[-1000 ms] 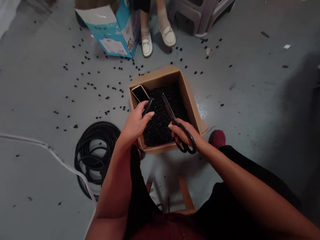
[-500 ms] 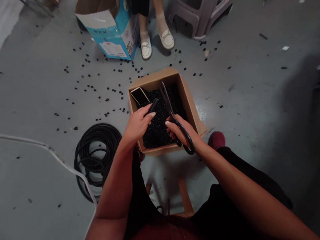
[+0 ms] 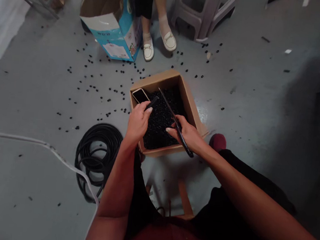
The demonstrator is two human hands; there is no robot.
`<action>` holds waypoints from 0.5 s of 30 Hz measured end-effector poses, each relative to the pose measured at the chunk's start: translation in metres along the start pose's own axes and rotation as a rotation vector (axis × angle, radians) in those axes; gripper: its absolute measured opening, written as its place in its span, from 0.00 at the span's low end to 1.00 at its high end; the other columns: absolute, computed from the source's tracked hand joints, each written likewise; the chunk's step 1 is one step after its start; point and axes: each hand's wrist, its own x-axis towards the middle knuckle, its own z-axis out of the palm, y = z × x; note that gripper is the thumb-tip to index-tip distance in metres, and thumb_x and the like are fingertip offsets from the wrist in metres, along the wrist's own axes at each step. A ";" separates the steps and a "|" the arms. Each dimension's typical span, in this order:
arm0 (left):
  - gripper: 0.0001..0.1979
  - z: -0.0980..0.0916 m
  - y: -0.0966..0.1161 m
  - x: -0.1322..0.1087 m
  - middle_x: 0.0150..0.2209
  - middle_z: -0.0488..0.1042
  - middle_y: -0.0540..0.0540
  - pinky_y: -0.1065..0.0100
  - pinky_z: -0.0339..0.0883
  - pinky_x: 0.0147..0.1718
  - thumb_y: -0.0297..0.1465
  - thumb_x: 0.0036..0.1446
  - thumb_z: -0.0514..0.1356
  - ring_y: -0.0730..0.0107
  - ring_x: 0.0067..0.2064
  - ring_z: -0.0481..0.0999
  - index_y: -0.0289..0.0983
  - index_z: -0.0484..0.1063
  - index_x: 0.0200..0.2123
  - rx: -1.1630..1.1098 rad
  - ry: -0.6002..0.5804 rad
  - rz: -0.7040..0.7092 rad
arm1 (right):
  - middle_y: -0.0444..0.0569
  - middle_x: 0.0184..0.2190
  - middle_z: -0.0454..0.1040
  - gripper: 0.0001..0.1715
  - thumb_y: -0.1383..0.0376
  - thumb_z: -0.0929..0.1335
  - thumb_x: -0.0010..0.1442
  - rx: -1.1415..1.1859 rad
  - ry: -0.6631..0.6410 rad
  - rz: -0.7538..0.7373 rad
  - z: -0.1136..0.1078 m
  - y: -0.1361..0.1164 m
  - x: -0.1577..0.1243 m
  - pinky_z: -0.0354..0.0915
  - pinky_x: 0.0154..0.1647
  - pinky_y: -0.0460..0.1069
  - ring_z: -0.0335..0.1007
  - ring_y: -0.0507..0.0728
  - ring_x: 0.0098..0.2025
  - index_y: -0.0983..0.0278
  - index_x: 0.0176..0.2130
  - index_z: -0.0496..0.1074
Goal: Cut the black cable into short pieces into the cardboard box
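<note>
My left hand is closed on a short black ribbed piece, whose end sticks out past the thumb and forefinger. In my right hand is a pair of black-handled scissors, blades pointing up and to the left, seen nearly edge-on. Their tips lie close to the black piece but apart from it. Beneath both hands is an open cardboard box holding a heap of small black pieces. A phone with a dark screen leans in the box's far left corner.
A coil of black tubing lies left of the box, with a white cable crossing the floor nearby. Small black rings are scattered around. Beyond are a blue carton, another person's white shoes and a plastic stool.
The scissors have turned from a flatter view to nearly edge-on, their tips slightly lower. My left hand has tilted the black piece more to the right. The whole view has shifted slightly.
</note>
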 end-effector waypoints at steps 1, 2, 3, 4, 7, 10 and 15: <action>0.15 0.000 -0.001 0.000 0.51 0.72 0.42 0.62 0.60 0.54 0.34 0.64 0.49 0.62 0.54 0.69 0.37 0.70 0.49 -0.005 0.013 0.000 | 0.52 0.42 0.72 0.30 0.53 0.66 0.57 0.003 0.005 -0.009 0.000 0.000 0.000 0.64 0.39 0.52 0.70 0.58 0.39 0.63 0.54 0.60; 0.15 -0.001 -0.001 0.000 0.51 0.72 0.42 0.62 0.61 0.53 0.34 0.64 0.49 0.62 0.53 0.69 0.37 0.69 0.49 -0.028 0.022 -0.001 | 0.53 0.43 0.72 0.30 0.53 0.67 0.57 0.008 0.011 -0.019 -0.001 0.000 -0.001 0.64 0.40 0.52 0.70 0.58 0.40 0.63 0.54 0.60; 0.16 -0.001 -0.002 0.000 0.50 0.73 0.43 0.63 0.62 0.52 0.35 0.64 0.49 0.63 0.51 0.70 0.37 0.69 0.50 -0.065 0.027 -0.004 | 0.54 0.44 0.72 0.30 0.53 0.67 0.57 0.015 0.021 -0.029 -0.001 0.000 -0.001 0.64 0.41 0.53 0.70 0.59 0.41 0.63 0.54 0.60; 0.16 -0.001 -0.002 0.000 0.47 0.74 0.43 0.64 0.63 0.49 0.36 0.64 0.49 0.64 0.48 0.71 0.37 0.69 0.50 -0.113 0.027 -0.010 | 0.54 0.45 0.72 0.30 0.53 0.67 0.56 0.022 0.031 -0.040 -0.001 0.000 -0.002 0.65 0.42 0.53 0.70 0.60 0.42 0.63 0.54 0.60; 0.16 -0.001 -0.001 0.000 0.35 0.73 0.47 0.70 0.64 0.37 0.38 0.64 0.50 0.71 0.35 0.71 0.38 0.70 0.49 -0.297 0.017 -0.050 | 0.55 0.47 0.71 0.31 0.53 0.67 0.56 0.039 0.040 -0.068 -0.001 0.002 -0.002 0.65 0.44 0.55 0.70 0.61 0.45 0.62 0.54 0.59; 0.15 0.000 0.003 0.000 0.29 0.68 0.50 0.73 0.60 0.28 0.39 0.64 0.51 0.77 0.27 0.65 0.38 0.71 0.46 -0.514 0.000 -0.086 | 0.55 0.47 0.70 0.32 0.52 0.67 0.56 0.043 0.019 -0.083 -0.001 0.001 -0.003 0.65 0.45 0.57 0.69 0.62 0.47 0.61 0.55 0.59; 0.14 0.001 0.010 0.002 0.26 0.64 0.51 0.76 0.56 0.21 0.41 0.63 0.54 0.80 0.22 0.60 0.38 0.72 0.41 -0.795 -0.031 -0.165 | 0.55 0.47 0.70 0.32 0.52 0.68 0.56 0.023 -0.017 -0.096 -0.004 -0.003 -0.005 0.64 0.48 0.57 0.69 0.62 0.48 0.61 0.55 0.59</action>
